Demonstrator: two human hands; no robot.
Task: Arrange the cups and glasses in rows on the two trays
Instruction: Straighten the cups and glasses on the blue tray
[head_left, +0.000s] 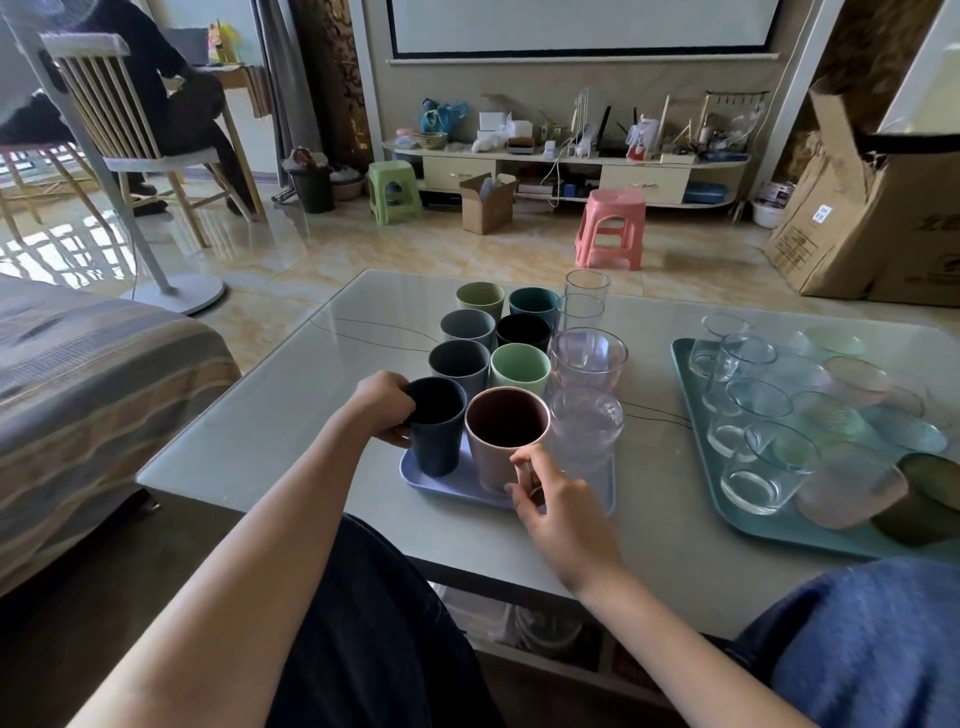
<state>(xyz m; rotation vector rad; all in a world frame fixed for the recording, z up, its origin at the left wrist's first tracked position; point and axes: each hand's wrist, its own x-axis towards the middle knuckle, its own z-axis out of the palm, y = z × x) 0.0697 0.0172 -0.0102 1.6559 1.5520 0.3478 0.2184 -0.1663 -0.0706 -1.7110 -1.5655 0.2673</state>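
On the left we see a striped sofa (88, 384), then the glass-topped table (270, 426) in front of us. Our left hand (382, 408) curls round the handle side of a navy cup (436, 423), which stands at the near left corner of the lilac tray (441, 486). Just beside it stands a pink cup (506, 436), and our right hand (556, 506) pinches its handle between thumb and fingers. Behind these two, six more cups stand in two columns: grey (460, 364) and mint (520, 368), another grey (467, 327) and black (523, 332), olive (480, 300) and teal (534, 305). Right of the cups runs a column of clear glasses (587, 358), touching or nearly touching one another. Well apart to the right lies a teal tray (779, 525), on which clear and tinted glasses (758, 410) stand in rough rows. Beyond the table, a pink stool (613, 226) stands on the tiled floor.
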